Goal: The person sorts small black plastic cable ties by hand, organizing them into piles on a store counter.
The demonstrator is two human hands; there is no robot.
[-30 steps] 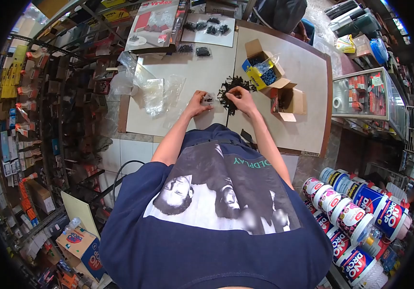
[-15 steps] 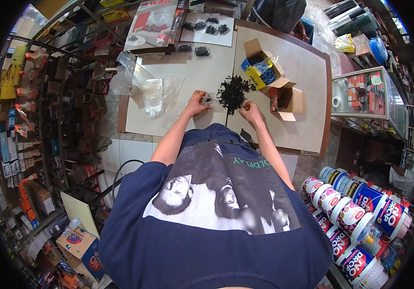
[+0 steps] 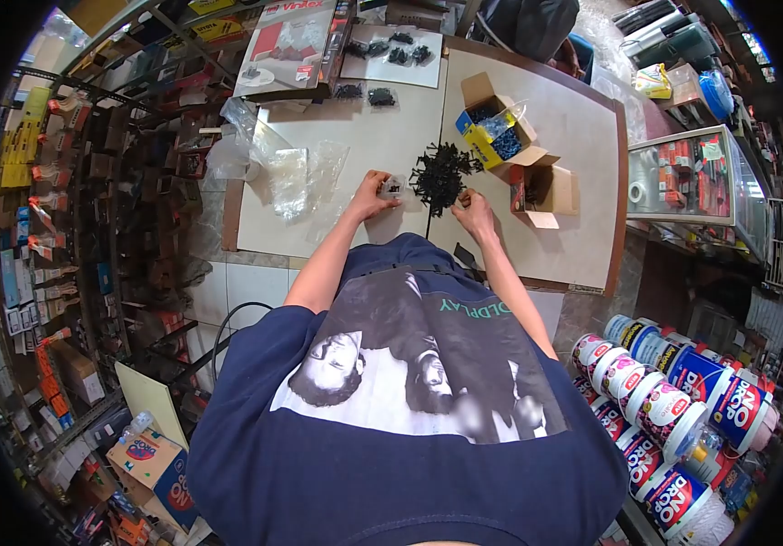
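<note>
My left hand (image 3: 372,197) grips a small clear plastic bag (image 3: 394,188) by its side, with a few dark pieces visible inside. Just right of the bag, a loose heap of black screws (image 3: 439,176) lies on the table. At the heap's lower right edge is my right hand (image 3: 476,216), thumb and fingertips pinched together; whatever sits between them is too small to make out. Flat clear plastic bags (image 3: 290,185) are spread to the left of my left hand.
Beyond the heap stands an open yellow box (image 3: 498,136) of dark screws, beside an open brown carton (image 3: 550,194). Filled small bags (image 3: 381,96) lie at the back of the table (image 3: 564,250), near a large Vinilex box (image 3: 287,50). Paint tubs (image 3: 669,409) are stacked lower right.
My right hand has shifted very slightly at the heap's edge. My left hand stays on the bag. A pale-clothed figure at the far right is no longer visible.
</note>
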